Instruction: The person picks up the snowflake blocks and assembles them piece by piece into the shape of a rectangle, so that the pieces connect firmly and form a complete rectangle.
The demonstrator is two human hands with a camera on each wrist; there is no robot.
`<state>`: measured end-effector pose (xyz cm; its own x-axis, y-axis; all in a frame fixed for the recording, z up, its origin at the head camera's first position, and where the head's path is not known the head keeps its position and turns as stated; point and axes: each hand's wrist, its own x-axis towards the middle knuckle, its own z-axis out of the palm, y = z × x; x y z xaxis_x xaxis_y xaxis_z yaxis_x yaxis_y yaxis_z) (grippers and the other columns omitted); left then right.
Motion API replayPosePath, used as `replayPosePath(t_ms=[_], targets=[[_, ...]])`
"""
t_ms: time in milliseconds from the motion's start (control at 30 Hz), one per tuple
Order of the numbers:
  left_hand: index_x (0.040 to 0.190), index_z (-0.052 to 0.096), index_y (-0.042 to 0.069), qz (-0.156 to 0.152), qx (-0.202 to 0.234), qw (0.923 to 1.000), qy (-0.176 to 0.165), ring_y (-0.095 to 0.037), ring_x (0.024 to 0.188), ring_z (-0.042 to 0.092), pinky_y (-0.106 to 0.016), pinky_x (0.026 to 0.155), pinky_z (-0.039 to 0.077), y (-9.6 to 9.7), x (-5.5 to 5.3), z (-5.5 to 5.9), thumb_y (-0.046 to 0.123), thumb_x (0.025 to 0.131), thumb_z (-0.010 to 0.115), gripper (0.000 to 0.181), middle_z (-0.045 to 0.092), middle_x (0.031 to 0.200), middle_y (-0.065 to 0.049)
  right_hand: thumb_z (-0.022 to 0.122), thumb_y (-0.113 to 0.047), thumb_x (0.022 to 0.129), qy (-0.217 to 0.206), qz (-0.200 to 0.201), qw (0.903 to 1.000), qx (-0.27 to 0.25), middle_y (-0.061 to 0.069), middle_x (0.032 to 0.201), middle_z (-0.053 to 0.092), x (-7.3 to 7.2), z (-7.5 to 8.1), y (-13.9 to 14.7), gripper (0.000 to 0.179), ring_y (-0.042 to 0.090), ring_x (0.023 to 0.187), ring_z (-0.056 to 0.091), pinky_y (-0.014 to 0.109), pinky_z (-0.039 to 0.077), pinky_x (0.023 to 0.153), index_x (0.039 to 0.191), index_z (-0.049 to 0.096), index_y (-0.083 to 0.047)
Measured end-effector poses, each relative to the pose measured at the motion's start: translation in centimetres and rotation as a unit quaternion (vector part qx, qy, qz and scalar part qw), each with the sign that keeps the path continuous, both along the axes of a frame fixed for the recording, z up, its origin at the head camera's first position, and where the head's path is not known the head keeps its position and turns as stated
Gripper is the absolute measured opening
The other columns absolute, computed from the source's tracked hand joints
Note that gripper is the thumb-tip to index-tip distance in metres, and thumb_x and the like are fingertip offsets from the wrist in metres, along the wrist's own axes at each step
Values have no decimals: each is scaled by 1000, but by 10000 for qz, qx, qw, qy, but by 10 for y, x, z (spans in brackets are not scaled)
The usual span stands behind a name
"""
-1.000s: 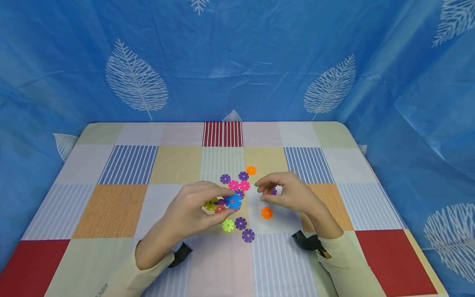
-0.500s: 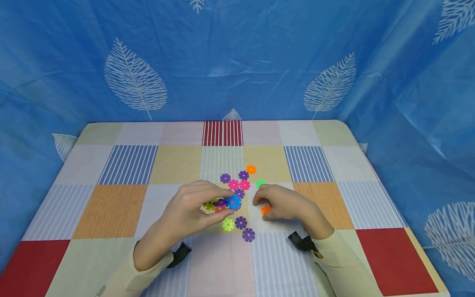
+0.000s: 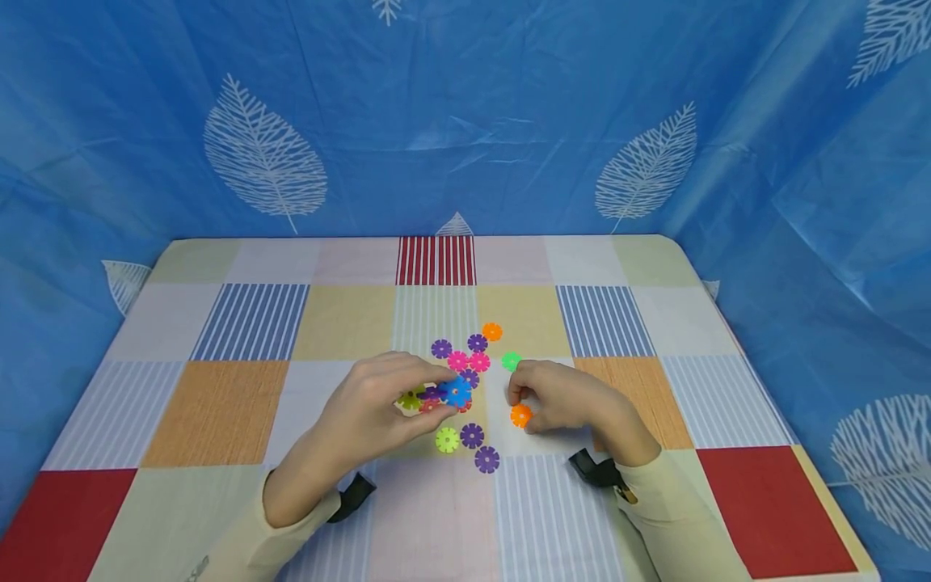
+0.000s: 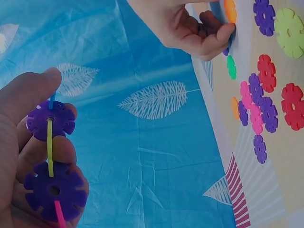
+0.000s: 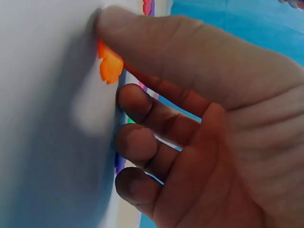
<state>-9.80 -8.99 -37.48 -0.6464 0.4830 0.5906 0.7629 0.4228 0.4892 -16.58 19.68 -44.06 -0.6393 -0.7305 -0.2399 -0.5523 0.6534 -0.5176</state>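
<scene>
My left hand [image 3: 371,404] holds a chain of slotted plastic snowflake discs above the table, pinching it between thumb and fingers. A blue disc [image 3: 458,391] faces up at its right end. In the left wrist view, two purple discs [image 4: 56,190] of the chain show flat, with yellow, pink and blue ones edge-on. My right hand [image 3: 570,396] is down at the table, its thumb and curled forefinger about the edges of an orange disc [image 3: 520,416]. In the right wrist view, the thumb covers part of that disc. A green disc [image 3: 511,361] lies just beyond the knuckles.
Loose discs lie between the hands: two pink discs [image 3: 469,362], several purple ones, and another orange disc [image 3: 492,332] at the back. Nearer me are a lime disc [image 3: 447,440] and a purple disc [image 3: 486,460]. A blue leaf-print curtain [image 3: 465,121] hangs behind the patchwork tablecloth [image 3: 240,404].
My right hand has come down and towards me from above the green disc to the orange one, uncovering the green disc. The left hand has stayed nearly still with its chain.
</scene>
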Motion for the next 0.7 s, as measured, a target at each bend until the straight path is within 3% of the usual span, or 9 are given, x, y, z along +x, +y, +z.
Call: replayPosePath(t_ms=[233,400,567,700], targets=[[103,75,9,33,-68,9998,-173,-8,85,68,-24,76,55,1,-1,-3,22,73,88,35,73,96,2,79,-8,68,-136,-62,9999,48,-6,89,54,-1,0,1,31,13,80,49,29,46,71,90,60,-20],[102,76,9,74,-142,9996,-227,-8,84,67,-24,76,55,2,-2,-5,24,73,88,35,73,94,3,74,-11,65,111,-163,9998,-32,-4,81,54,-3,-2,-1,33,9,67,45,27,41,59,91,57,-21],[102,76,9,131,-235,9993,-257,-9,83,67,-24,75,55,2,-3,-6,26,73,87,35,73,93,3,75,-15,74,304,-271,9948,-935,0,68,53,-3,4,-2,28,7,57,45,24,39,53,95,58,-23],[103,76,10,196,-313,9990,-260,-8,83,67,-24,76,55,2,-3,-6,27,74,87,36,73,94,3,76,-8,77,256,-213,9754,-2179,3,71,56,-1,9,-3,30,16,63,51,29,44,56,101,62,-21]])
